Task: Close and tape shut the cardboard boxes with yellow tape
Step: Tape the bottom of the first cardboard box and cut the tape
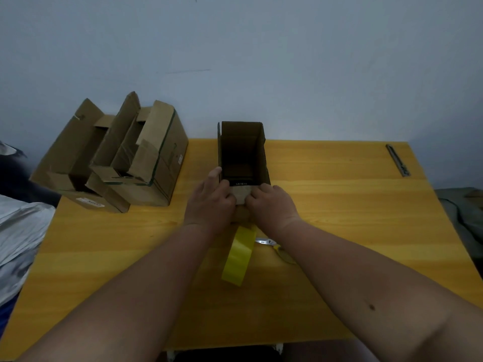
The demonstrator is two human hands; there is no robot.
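Worktop [339, 205] of yellow wood carries everything within arm's reach. Two boxes [112, 155] wait at the far left, flaps up, out of the way until their turn. The open box [243, 152] stands in the middle, mouth up, close to the person so both hands can work its near flap. Left hand [209, 198] and right hand [271, 205] meet there, fingers curled onto that flap, seemingly folding it. Tape [239, 254] lies just behind the wrists, scissors [271, 244] beside it, ready for sealing.
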